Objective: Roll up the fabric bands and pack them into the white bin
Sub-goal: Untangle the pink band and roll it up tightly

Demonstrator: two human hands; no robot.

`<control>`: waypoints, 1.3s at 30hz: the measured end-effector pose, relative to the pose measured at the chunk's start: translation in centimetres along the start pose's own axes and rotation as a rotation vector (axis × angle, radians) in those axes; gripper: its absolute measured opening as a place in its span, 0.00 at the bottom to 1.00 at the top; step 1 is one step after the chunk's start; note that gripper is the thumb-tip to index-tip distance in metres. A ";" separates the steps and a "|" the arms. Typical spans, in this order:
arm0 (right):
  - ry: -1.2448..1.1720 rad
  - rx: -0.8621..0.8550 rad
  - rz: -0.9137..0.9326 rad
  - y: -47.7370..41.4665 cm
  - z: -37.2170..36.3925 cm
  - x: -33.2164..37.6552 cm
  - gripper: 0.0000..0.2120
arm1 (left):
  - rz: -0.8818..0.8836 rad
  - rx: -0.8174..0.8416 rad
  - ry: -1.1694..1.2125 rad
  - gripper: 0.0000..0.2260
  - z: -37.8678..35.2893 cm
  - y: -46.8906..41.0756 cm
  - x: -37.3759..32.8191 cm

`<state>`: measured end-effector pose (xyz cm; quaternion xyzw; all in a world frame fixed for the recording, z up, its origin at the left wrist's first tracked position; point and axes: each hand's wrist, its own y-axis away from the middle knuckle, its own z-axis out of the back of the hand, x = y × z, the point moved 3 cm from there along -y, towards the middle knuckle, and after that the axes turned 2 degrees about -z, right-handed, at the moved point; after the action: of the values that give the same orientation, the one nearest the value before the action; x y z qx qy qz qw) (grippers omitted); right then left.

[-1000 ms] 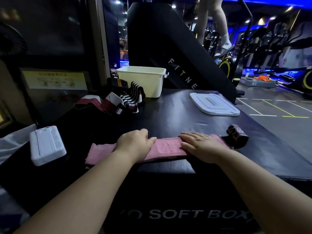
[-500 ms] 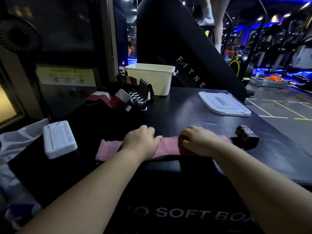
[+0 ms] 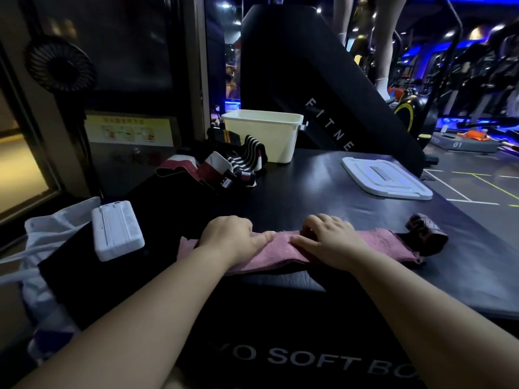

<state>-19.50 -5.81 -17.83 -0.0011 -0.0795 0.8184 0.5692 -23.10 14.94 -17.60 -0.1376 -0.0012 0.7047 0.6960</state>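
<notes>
A pink fabric band point(image 3: 379, 244) lies flat along the near edge of the black soft box point(image 3: 309, 197). My left hand point(image 3: 231, 237) rests on its left part, thumb pointing right. My right hand point(image 3: 330, 240) presses on its middle with arched fingers at the band's far edge and the thumb flat on the cloth. The two thumbs nearly touch. A dark rolled band point(image 3: 427, 231) sits at the pink band's right end. A loose pile of striped and maroon bands point(image 3: 224, 168) lies in front of the white bin point(image 3: 264, 138) at the back.
A white lid point(image 3: 386, 178) lies at the back right of the box. At the left edge a small white case point(image 3: 118, 228) sits beside a white bag point(image 3: 47, 231). Behind the bin slopes a black stair machine point(image 3: 309, 88), and gym floor drops away on the right.
My right hand has slid left along the pink band toward my left hand and its fingers went from flat to arched. More of the band's right end is uncovered.
</notes>
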 end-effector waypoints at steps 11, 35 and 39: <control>0.007 0.053 0.025 0.3 0.4 0.1 0.31 | 0.051 -0.005 0.200 0.24 0.8 0.2 3.1; 0.026 -0.006 0.158 -1.3 -0.1 4.7 0.26 | 0.043 -0.081 0.043 0.24 2.0 2.5 5.0; 0.047 0.015 0.191 -1.5 -0.1 4.7 0.29 | 0.041 -0.091 0.018 0.25 2.0 2.6 5.1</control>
<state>-19.76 -0.94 -17.32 -0.0236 -0.0592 0.8693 0.4901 -26.02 20.29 -17.14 -0.1754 -0.0242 0.7168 0.6744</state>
